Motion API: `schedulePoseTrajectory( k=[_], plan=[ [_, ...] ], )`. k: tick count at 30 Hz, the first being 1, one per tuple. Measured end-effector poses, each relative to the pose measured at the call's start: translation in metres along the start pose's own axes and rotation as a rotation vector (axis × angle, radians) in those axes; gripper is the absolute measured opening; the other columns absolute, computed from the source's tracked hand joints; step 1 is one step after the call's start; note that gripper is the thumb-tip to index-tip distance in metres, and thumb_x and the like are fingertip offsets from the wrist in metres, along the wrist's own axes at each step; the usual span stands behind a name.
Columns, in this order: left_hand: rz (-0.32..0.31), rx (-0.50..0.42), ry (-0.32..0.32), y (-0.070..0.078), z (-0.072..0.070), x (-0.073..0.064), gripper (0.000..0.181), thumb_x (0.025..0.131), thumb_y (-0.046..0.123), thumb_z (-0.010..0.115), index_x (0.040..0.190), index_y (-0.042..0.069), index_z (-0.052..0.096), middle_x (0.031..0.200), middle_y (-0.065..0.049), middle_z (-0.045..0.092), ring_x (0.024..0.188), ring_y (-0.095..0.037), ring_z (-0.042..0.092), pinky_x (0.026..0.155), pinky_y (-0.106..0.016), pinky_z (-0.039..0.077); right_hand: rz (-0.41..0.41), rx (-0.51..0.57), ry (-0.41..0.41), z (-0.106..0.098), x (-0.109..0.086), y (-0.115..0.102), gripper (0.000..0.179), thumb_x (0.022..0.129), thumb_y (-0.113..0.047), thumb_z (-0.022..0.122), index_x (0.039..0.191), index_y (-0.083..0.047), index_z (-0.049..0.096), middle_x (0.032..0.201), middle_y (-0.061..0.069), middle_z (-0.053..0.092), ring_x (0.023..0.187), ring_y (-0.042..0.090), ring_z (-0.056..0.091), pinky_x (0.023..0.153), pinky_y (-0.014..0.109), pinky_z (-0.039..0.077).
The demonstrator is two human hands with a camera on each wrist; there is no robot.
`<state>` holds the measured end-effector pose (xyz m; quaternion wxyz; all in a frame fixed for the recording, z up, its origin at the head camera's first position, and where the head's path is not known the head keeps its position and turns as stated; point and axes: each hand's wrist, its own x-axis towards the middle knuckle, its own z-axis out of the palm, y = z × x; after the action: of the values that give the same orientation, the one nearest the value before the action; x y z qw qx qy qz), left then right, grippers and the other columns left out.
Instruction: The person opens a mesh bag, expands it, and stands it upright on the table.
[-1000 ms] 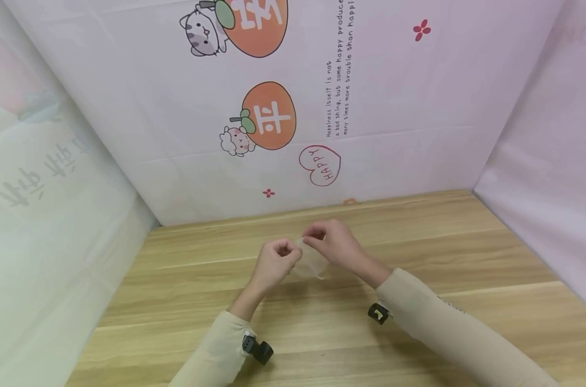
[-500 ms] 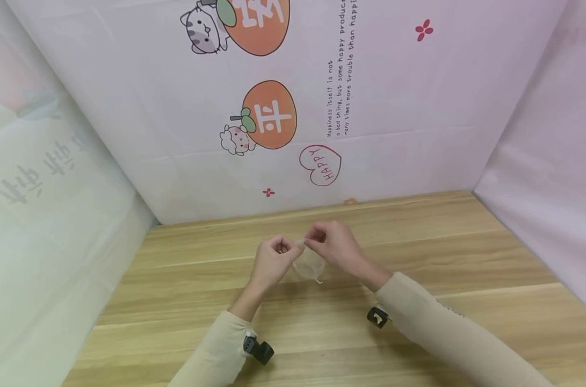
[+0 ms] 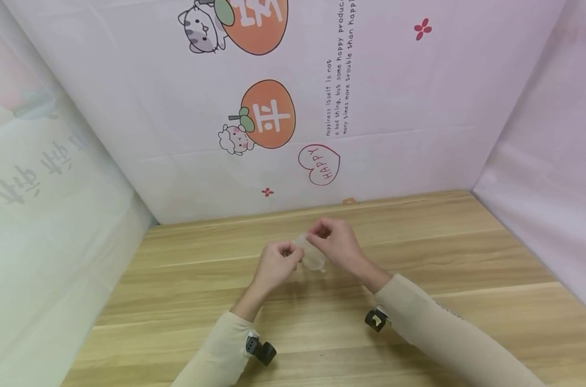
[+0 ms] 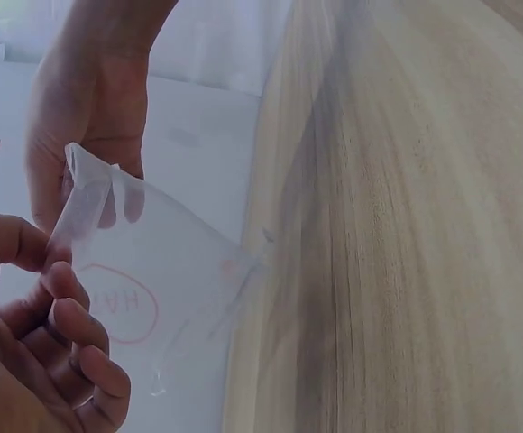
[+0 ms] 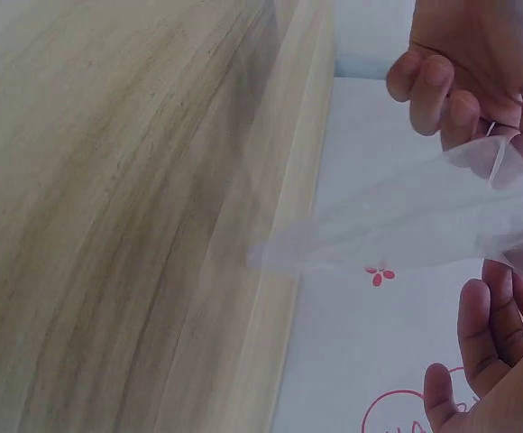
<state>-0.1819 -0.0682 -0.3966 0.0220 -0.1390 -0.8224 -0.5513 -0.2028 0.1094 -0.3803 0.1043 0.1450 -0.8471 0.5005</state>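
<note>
A small, sheer white pouch (image 3: pixel 314 261) hangs between my two hands above the table. My left hand (image 3: pixel 276 263) pinches its upper edge on the left with thumb and forefinger. On the other side, my right hand (image 3: pixel 339 243) pinches the same edge, close to the left fingertips. In the left wrist view the pouch (image 4: pixel 167 248) has a folded band along its top and narrows away from the hands. Through its thin cloth (image 5: pixel 397 212) the printed wall shows faintly in the right wrist view. The right fingertips are partly hidden behind the cloth.
The hands are over a wood-grain table (image 3: pixel 201 301). A white printed cloth wall (image 3: pixel 384 161) rises along its back edge, with more white cloth at the left (image 3: pixel 56 242) and right (image 3: pixel 539 177). Small black cameras (image 3: pixel 261 351) sit at both wrists.
The pouch's lower end dropped, then lifted and swung slightly right. My right hand has shifted a little up and away from the left. Both hands keep their pinch.
</note>
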Motion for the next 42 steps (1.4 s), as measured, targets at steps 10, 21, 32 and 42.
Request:
schedulePoseTrajectory(
  k=[10,21,32,42],
  plan=[
    [0.018,0.024,0.074,0.001,-0.002,0.000,0.018,0.085,0.010,0.065,0.067,0.004,0.066,0.056,0.006,0.049,0.051,-0.010,0.041,0.046,-0.021,0.031,-0.005,-0.005,-0.001,-0.002,-0.003,0.002,0.005,0.088,-0.005,0.077,0.089,-0.004,0.072,0.078,0.001,0.068,0.070,0.016,0.061,0.060,0.026,0.052],
    [0.003,0.044,0.078,-0.001,-0.008,0.000,0.023,0.089,0.014,0.065,0.068,0.004,0.065,0.059,0.005,0.050,0.056,-0.012,0.045,0.051,-0.024,0.036,0.071,0.052,-0.143,-0.009,-0.009,0.008,0.012,0.093,-0.021,0.072,0.095,-0.009,0.071,0.071,0.001,0.065,0.063,0.018,0.059,0.053,0.027,0.048],
    [0.026,0.050,0.063,-0.002,-0.010,0.003,0.024,0.090,0.013,0.064,0.067,0.010,0.063,0.060,0.003,0.052,0.056,-0.012,0.045,0.050,-0.024,0.036,0.066,0.074,-0.209,-0.011,-0.011,0.007,0.007,0.092,-0.012,0.070,0.091,-0.006,0.074,0.072,0.001,0.068,0.062,0.017,0.062,0.054,0.028,0.052],
    [0.042,0.052,0.068,-0.002,-0.010,0.003,0.027,0.092,0.015,0.067,0.067,0.008,0.062,0.059,0.004,0.053,0.056,-0.011,0.046,0.050,-0.025,0.036,0.060,0.082,-0.210,-0.009,-0.013,0.006,0.008,0.091,-0.003,0.069,0.084,-0.002,0.071,0.073,0.006,0.068,0.061,0.015,0.061,0.056,0.028,0.056]
  ],
)
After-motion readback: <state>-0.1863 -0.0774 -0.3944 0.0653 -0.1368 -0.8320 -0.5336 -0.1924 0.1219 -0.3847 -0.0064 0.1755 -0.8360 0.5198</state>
